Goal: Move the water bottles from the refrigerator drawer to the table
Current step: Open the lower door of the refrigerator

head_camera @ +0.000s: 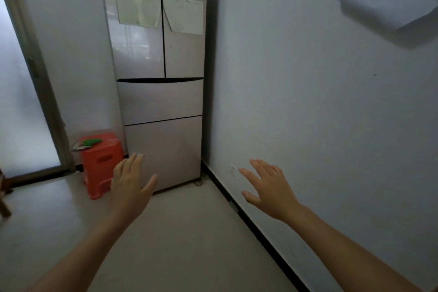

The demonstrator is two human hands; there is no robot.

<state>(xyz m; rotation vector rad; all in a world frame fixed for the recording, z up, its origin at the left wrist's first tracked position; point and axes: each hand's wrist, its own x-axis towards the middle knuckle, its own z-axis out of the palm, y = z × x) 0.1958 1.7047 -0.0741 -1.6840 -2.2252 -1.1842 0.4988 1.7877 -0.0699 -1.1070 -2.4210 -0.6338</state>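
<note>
A tall beige refrigerator (161, 59) stands against the far wall with two upper doors and two drawers below. The upper drawer (161, 101) and the lower drawer (166, 147) are both closed, so no water bottles show. My left hand (130, 182) reaches forward with straight, spread fingers in front of the lower drawer's left side and holds nothing. My right hand (267, 187) is stretched out to the right of the refrigerator, fingers spread and empty, in front of the white wall. No table is in view.
A red plastic stool (100, 163) with a green item on top stands left of the refrigerator. A frosted glass door (21, 102) fills the left edge. A white wall (320, 102) runs along the right, with a white box (391, 0) mounted high. Pale floor (177, 232) lies ahead.
</note>
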